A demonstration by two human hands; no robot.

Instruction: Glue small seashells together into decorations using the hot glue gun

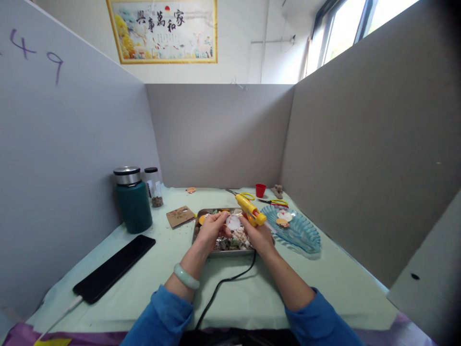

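Over the metal tray [223, 253], both hands come close together around a small whitish round disc [233, 222]. My left hand [213, 229] is closed in a pinch, its fingertips at the disc's left edge. A yellow glue gun [248, 207] is in my right hand [258, 234], and that hand's fingertips reach the disc's right side. The black cord [223, 281] runs from below my right hand to the front edge. Shells and small decorative pieces [239, 238] fill the tray, partly hidden by the hands.
A blue scalloped plate [302, 235] holding small round pieces stands right. Behind are scissors [277, 202], yellow-handled scissors [247, 196] and a red cup [260, 190]. Left are a brown card [180, 216], phone [115, 269], green flask [133, 204] and jar [154, 187]. Grey panels [219, 134] enclose the table.
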